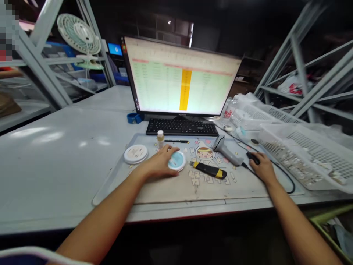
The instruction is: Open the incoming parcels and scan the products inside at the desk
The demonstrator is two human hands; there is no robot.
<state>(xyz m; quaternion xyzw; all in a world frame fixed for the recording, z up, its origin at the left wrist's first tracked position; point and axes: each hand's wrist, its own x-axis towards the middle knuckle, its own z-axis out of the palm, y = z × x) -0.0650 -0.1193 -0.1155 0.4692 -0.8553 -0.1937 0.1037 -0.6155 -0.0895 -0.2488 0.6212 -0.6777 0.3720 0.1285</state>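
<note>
My left hand [161, 161] curves its thumb and fingers around a small round white container [177, 161] with a light blue face, resting on the printed desk mat [171, 189]. A white round lid-like disc [135, 153] lies left of that hand, and a small bottle with a white cap [160, 138] stands just behind it. My right hand [263, 168] is closed over a black computer mouse [253, 158] at the mat's right side. Between my hands are a black and yellow utility knife [209, 169] and a grey barcode scanner [227, 150].
A monitor [182, 77] showing a spreadsheet stands behind a black keyboard [182, 127]. A black pen [176, 141] lies before the keyboard. White plastic baskets [300, 154] line the right side. A blue tape roll [134, 117] sits left; a fan [79, 34] is on the shelf.
</note>
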